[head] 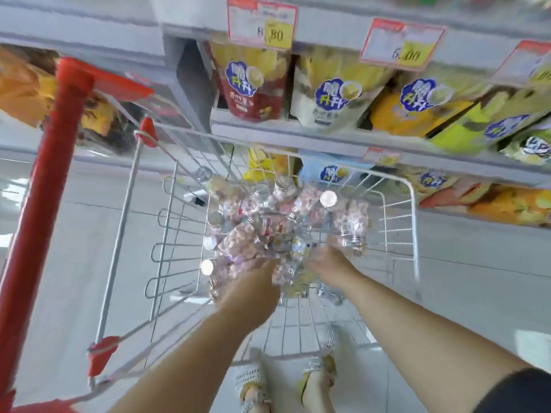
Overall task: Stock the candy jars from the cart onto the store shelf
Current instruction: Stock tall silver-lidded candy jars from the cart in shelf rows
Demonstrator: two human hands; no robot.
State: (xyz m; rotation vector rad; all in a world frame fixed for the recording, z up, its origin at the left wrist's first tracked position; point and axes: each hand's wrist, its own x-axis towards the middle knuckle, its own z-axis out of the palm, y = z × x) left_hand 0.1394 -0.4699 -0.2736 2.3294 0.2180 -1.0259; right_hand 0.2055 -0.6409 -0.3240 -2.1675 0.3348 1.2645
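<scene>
Several clear candy jars (268, 225) with silver lids lie heaped in the white wire cart (413, 222). Both my arms reach down into the heap. My left hand (253, 289) lies on the near side of the pile, its fingers buried among the jars. My right hand (329, 262) is just to the right of it, beside a jar (353, 226) that lies with its neck toward me. Motion blur hides both hands' fingers, so I cannot tell whether either one holds a jar. The store shelf (298, 138) runs just beyond the cart.
The cart's red handle bar (44, 204) rises at the left. Snack bags (253, 84) fill the shelves, with price tags (262, 22) on the edge above. A lower shelf (492, 207) holds orange bags at the right. My feet (286, 386) stand on pale floor tiles under the cart.
</scene>
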